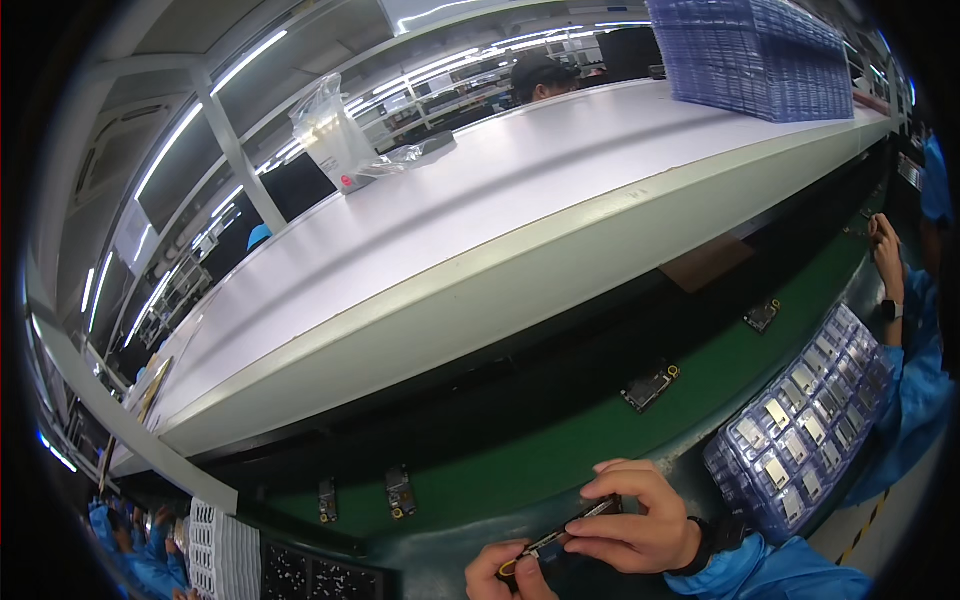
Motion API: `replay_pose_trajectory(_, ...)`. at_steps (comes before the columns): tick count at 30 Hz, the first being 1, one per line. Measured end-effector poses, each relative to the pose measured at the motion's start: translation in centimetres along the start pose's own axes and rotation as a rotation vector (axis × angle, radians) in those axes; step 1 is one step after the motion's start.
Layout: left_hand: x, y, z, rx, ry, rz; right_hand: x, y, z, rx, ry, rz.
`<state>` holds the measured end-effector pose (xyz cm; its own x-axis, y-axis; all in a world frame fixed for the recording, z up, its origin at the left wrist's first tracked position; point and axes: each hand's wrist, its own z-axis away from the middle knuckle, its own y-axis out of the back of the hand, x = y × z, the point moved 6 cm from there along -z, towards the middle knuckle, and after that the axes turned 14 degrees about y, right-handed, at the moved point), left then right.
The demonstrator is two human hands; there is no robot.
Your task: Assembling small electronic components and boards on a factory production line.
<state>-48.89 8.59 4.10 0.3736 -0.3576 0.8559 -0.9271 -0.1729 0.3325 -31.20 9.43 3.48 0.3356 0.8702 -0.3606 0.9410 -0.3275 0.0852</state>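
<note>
far left: workers in blue sleeves (140,560) seen at the lower rim, small and bent by the lens; a white slotted rack (222,550) stands next to them.
black tray (310,575): lies just right of the rack, dotted with small pale parts; detail too small to tell.
belt (560,440): green, runs from lower left to upper right under the white bench (480,230).
boards on belt: two small ones (328,498) (400,490) side by side at left; a third (650,385) at mid belt; a fourth (762,315) farther up. All well apart from the hands.
left hand (510,572): at the lower edge, grip closed on the left end of the board (570,535); fingers pinch it, thumb side partly cut off by the rim.
board: dark, narrow, held between both hands just above the near edge of the belt, tilted up to the right; a yellowish tip shows at its left end.
right hand (632,522): grip closed on the board's right part, fingers curled over the top, thumb beneath; black wristband (708,545), blue sleeve behind it.
blister tray (800,430): clear, rows of pockets with pale square parts, just right of the right hand.
bench top: clear bag (340,140) at left, stack of clear trays (760,55) at right.
far right: another person's hand (885,255) with a watch, near the belt's upper end.
</note>
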Motion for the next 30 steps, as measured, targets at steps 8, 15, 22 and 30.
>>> replay_pose_trajectory(8, 1.6, -0.8, 0.2, 0.107, -0.235, -0.233, -1.0, 0.7, -1.0, -0.082, -0.02, 0.194)
replay_pose_trajectory(15, 1.5, -1.3, 0.0, 0.029, -0.114, -0.202, 0.1, 0.7, -0.2, -0.1, -0.23, -0.043)
replay_pose_trajectory(22, 1.5, -1.4, -0.1, 0.006, -0.125, -0.181, 0.0, 0.8, 0.2, -0.102, -0.324, -0.106)
replay_pose_trajectory(30, 1.3, -1.4, -0.5, -0.028, 0.035, -0.099, 0.4, 0.9, 0.2, -0.134, -0.422, -0.165)
